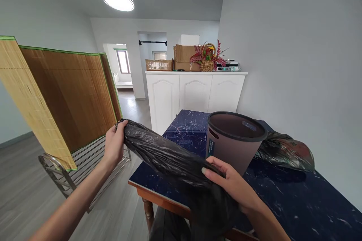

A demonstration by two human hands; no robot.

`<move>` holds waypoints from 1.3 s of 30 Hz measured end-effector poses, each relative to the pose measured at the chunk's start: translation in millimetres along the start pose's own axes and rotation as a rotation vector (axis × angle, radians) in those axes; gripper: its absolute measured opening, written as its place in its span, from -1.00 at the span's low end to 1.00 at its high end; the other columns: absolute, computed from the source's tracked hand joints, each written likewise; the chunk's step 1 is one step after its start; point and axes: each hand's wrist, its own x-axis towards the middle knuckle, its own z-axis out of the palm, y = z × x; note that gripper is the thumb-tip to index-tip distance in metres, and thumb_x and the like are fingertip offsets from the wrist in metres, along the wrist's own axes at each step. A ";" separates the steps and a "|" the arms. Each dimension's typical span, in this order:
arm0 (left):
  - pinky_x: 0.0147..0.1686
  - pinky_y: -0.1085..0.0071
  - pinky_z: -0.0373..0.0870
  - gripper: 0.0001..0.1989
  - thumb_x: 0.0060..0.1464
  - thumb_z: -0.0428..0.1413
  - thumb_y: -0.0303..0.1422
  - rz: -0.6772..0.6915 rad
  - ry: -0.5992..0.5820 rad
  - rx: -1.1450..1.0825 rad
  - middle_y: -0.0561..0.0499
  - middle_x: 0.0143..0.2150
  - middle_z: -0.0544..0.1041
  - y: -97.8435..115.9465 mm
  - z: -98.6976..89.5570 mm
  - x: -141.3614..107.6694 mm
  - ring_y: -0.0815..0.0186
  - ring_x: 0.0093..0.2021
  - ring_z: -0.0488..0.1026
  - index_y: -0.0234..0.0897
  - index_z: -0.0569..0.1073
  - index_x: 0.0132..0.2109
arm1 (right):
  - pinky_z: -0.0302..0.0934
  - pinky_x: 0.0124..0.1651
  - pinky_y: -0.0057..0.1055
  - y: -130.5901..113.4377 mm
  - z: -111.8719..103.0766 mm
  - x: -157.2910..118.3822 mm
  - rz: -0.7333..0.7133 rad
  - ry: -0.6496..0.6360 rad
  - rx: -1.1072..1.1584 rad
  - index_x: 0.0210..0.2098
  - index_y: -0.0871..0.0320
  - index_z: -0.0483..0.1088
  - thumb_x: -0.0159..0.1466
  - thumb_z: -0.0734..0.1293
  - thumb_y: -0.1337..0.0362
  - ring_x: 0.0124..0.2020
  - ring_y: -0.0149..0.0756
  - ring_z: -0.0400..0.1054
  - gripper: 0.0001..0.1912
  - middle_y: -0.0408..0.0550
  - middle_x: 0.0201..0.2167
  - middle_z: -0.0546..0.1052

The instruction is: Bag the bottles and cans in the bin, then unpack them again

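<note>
We observe 2 hands: left hand (114, 141), fingers pinched on 1 end of black bag (166, 154) | right hand (226, 175), fingers gripping bag's nearer part | bag stretched between them, above table's (285, 196) front edge | bin (232, 147) upright on table, just beyond right hand | 1 filled bag (288, 152) beside bin.

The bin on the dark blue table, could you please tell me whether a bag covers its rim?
No, the bin has a bare rim, and the black bag is stretched between the left hand and right hand.
</note>
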 end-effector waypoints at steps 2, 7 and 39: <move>-0.34 0.40 0.32 -0.56 -0.15 0.31 0.04 0.039 -0.036 0.085 0.00 -0.40 0.56 -9.6 1.8 10.9 0.19 -0.31 0.47 -0.26 0.51 -0.37 | 0.37 -0.10 -0.34 -0.7 4.1 2.5 0.023 0.026 0.132 -0.23 0.04 0.50 0.27 0.54 -0.16 -0.18 -0.19 0.47 -0.58 -0.15 -0.24 0.57; 0.00 0.33 0.42 -0.56 -0.04 0.35 -0.07 0.228 -0.158 0.259 -0.14 0.04 0.66 -17.1 -1.7 -16.2 0.06 0.07 0.51 -0.23 0.62 -0.06 | 0.44 -0.17 -0.29 -2.3 18.1 11.8 0.025 0.157 0.304 -0.20 0.04 0.60 0.16 0.60 -0.20 -0.16 -0.06 0.56 -0.52 -0.09 -0.27 0.64; -0.48 0.43 0.34 -0.58 0.22 0.18 -0.05 0.166 -0.696 0.254 0.03 -0.51 0.48 51.0 -24.4 -135.7 0.25 -0.47 0.37 -0.19 0.50 -0.51 | 0.40 0.11 -0.11 -14.5 45.0 2.0 -0.142 0.553 -0.109 0.22 -0.02 0.42 0.25 0.53 -0.16 0.13 0.07 0.48 -0.34 0.07 0.07 0.58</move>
